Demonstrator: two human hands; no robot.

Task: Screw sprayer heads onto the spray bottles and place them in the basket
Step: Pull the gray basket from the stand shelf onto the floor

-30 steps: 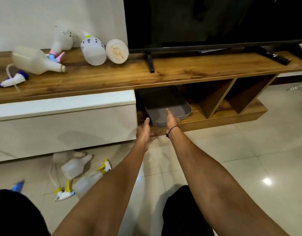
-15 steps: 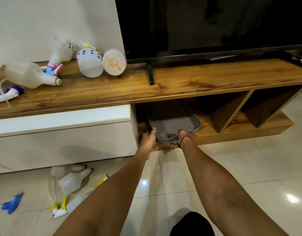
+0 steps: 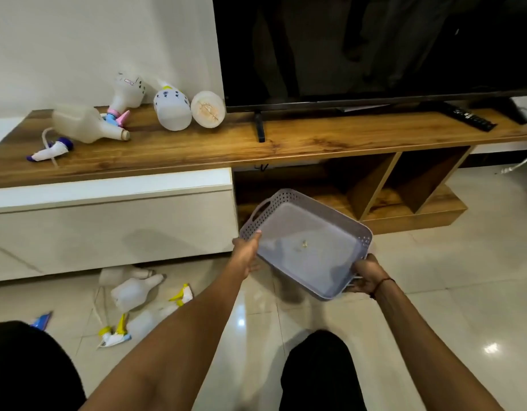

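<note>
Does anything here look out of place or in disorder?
Yes. Several spray bottles and loose sprayer heads lie scattered on the floor under the white cabinet, not upright. More bottles lie toppled on the wooden shelf. The grey basket, held tilted by both hands, is almost empty.

We see a pale lilac-grey basket [image 3: 308, 221] with rows of small holes along its walls, and a wood-grain brown shelf top [image 3: 315, 143] over a glossy white drawer front [image 3: 108, 223]. One white bottle [image 3: 171, 109] carries dark dots, and the sprayer heads on the cream tiled floor [image 3: 434, 277] are yellow and white [image 3: 115, 336].
</note>
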